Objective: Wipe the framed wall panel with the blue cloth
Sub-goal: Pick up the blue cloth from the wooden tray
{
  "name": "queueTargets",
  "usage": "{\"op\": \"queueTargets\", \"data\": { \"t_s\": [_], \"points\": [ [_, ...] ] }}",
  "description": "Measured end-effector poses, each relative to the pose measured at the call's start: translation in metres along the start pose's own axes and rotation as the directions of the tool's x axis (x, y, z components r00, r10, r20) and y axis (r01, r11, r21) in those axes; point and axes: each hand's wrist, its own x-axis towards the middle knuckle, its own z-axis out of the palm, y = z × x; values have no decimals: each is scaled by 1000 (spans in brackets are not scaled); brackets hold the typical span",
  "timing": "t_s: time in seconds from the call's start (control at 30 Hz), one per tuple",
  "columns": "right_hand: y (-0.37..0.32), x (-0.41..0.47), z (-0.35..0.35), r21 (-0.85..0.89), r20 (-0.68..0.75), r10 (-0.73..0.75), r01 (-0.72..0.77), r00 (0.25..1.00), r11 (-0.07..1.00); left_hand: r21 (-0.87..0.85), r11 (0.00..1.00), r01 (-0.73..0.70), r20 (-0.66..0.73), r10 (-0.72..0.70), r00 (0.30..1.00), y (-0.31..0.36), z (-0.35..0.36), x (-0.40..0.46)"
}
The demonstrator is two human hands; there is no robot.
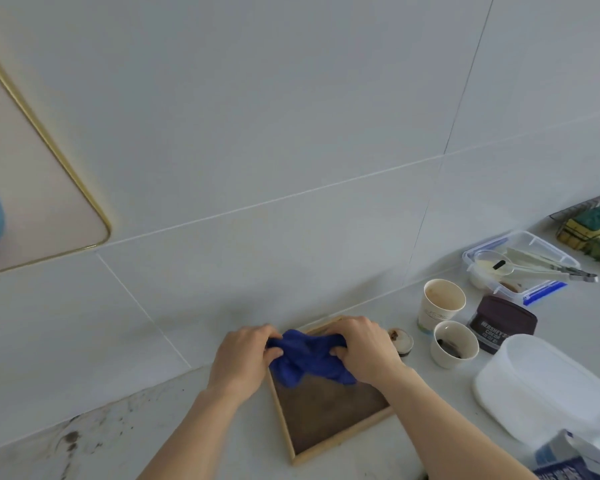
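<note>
So both hands are bunched up in the blue cloth (307, 358), left hand (245, 358) clamped on one end and right hand (361, 351) on the other, fingers curled tight into the fabric. It's a deep royal blue, crumpled into a wad with a loose flap hanging down under the right hand. Right below the hands sits a wood-edged tray (326, 420) with a dark brown, smudgy inside. The framed wall panel (39, 188) is way up and off to the left of the left hand, pale pinkish with a thin gold rim and a rounded corner. Just past the right hand there's two paper cups (444, 303) and a cocoa tub (503, 323).
</note>
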Motion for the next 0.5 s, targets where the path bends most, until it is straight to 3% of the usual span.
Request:
{"op": "queueTargets", "data": {
  "t_s": [0.5],
  "points": [
    [-147,-26,-135,40,-208,-145,156,967,987,-6,997,-81,-340,74,938,-27,-186,-63]
  ]
}}
